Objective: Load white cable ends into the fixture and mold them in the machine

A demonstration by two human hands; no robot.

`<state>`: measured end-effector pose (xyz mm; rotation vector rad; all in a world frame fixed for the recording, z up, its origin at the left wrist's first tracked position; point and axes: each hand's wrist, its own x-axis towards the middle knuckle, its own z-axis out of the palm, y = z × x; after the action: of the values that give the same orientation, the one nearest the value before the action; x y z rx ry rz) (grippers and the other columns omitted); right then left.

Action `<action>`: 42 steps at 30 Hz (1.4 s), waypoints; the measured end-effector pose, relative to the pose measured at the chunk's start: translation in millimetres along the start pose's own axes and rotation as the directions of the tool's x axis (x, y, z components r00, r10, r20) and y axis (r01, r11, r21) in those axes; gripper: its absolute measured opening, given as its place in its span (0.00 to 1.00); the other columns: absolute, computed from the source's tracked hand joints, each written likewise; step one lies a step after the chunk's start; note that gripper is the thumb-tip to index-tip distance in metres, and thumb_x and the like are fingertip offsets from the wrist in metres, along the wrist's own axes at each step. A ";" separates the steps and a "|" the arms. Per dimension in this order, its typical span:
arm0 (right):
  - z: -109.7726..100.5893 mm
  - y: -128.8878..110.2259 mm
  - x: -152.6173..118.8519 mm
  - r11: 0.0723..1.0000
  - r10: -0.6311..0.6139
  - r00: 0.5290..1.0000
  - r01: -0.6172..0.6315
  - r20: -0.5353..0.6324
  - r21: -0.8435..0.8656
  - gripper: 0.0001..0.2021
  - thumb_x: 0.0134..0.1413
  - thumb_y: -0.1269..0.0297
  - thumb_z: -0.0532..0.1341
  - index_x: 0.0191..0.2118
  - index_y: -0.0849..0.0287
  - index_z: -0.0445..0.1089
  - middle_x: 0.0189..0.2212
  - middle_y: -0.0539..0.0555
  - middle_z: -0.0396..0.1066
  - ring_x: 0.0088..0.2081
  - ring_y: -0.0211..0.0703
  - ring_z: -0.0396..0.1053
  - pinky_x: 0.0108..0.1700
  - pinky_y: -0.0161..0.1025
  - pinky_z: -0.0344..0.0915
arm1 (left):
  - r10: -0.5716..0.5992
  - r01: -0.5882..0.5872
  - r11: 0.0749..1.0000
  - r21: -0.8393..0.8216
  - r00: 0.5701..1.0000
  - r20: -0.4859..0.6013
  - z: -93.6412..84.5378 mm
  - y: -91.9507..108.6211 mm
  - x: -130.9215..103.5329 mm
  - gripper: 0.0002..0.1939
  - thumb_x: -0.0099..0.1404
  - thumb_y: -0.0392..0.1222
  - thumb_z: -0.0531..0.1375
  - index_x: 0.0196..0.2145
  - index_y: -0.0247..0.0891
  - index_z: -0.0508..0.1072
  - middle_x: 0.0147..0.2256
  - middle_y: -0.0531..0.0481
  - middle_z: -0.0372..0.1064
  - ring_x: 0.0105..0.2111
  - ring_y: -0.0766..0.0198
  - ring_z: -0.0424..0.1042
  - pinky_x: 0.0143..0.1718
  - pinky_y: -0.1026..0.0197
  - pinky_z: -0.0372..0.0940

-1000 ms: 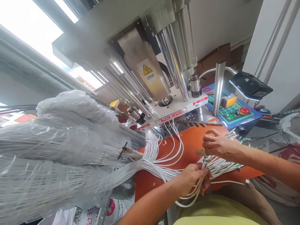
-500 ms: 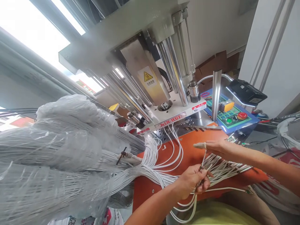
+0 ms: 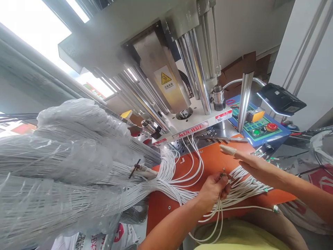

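My left hand is pinched around small metal connector ends, from which white cables hang toward my lap. To the right, my right hand hovers over the orange board with its fingers stretched out and pale covers on the fingertips; nothing shows in it. Beneath and beside my hands lies a bundle of white cables, some with green-and-white ends. More white cables curve from the left across the board.
A press machine stands behind the board. Plastic-wrapped cable bundles fill the left side. At the right are a blue control panel with buttons, a metal post and a black lamp.
My right hand has lifted slightly and moved away from my left hand. A cable between them is no longer stretched upward. The connector ends now show above my left fingers. The view has shifted a little.
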<state>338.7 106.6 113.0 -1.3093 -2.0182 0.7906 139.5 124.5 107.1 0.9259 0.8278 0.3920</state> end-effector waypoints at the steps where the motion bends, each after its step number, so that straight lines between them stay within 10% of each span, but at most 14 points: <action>1: 6.5 -3.0 -1.6 0.998 0.009 1.000 -0.010 0.007 0.068 0.30 0.60 0.72 0.43 0.68 0.50 0.46 0.59 0.55 0.63 0.59 0.46 0.62 0.59 0.47 0.61 | 0.018 -0.019 0.999 -0.025 1.000 -0.022 0.0 -2.1 1.5 0.25 0.56 0.60 0.64 0.36 0.33 0.68 0.22 0.56 0.61 0.16 0.75 0.54 0.18 0.66 0.45; 6: 30.8 4.5 1.3 0.992 -0.022 0.999 0.019 0.030 0.127 0.31 0.60 0.72 0.44 0.68 0.46 0.45 0.63 0.51 0.58 0.60 0.44 0.60 0.57 0.45 0.64 | 0.079 -0.104 0.984 -0.142 0.981 -0.175 -2.7 -8.0 5.5 0.23 0.52 0.56 0.68 0.30 0.33 0.67 0.22 0.55 0.62 0.18 0.75 0.54 0.19 0.67 0.44; 11: -1.8 68.7 49.2 0.916 -0.021 0.972 -0.076 -0.236 -0.393 0.28 0.58 0.72 0.50 0.65 0.58 0.51 0.64 0.61 0.53 0.62 0.52 0.55 0.59 0.52 0.59 | 0.188 -0.229 0.968 -0.101 0.932 -0.311 -11.5 1.1 2.3 0.21 0.51 0.52 0.70 0.33 0.34 0.70 0.24 0.52 0.69 0.19 0.75 0.56 0.21 0.69 0.47; 17: -21.3 107.1 90.3 0.745 0.070 0.998 -0.050 0.003 -0.666 0.12 0.54 0.74 0.54 0.43 0.63 0.69 0.40 0.64 0.70 0.44 0.54 0.67 0.45 0.47 0.65 | 0.410 -0.369 0.912 0.180 0.845 -0.344 -25.2 21.0 5.3 0.13 0.55 0.47 0.68 0.33 0.34 0.76 0.28 0.48 0.74 0.24 0.72 0.62 0.28 0.68 0.56; 26: -18.1 81.9 72.1 0.811 0.237 0.966 -0.138 0.104 -0.569 0.09 0.51 0.71 0.57 0.40 0.60 0.65 0.34 0.61 0.71 0.35 0.50 0.71 0.35 0.40 0.62 | 0.638 -0.398 0.645 0.653 0.751 -0.173 -27.0 28.1 14.0 0.05 0.61 0.38 0.62 0.34 0.37 0.77 0.30 0.50 0.73 0.27 0.69 0.67 0.32 0.67 0.61; 42: 6.0 33.1 37.5 0.920 0.335 0.932 -0.356 0.141 0.163 0.08 0.51 0.62 0.53 0.37 0.55 0.65 0.23 0.48 0.67 0.25 0.40 0.63 0.29 0.37 0.61 | 0.671 -0.425 0.481 0.767 0.742 -0.010 -23.7 12.0 36.0 0.06 0.63 0.35 0.60 0.36 0.40 0.77 0.34 0.50 0.77 0.35 0.65 0.75 0.40 0.65 0.67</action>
<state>340.6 151.6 90.4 -1.5623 -1.7616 1.2081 144.7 166.6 92.8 1.9715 0.9755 0.8350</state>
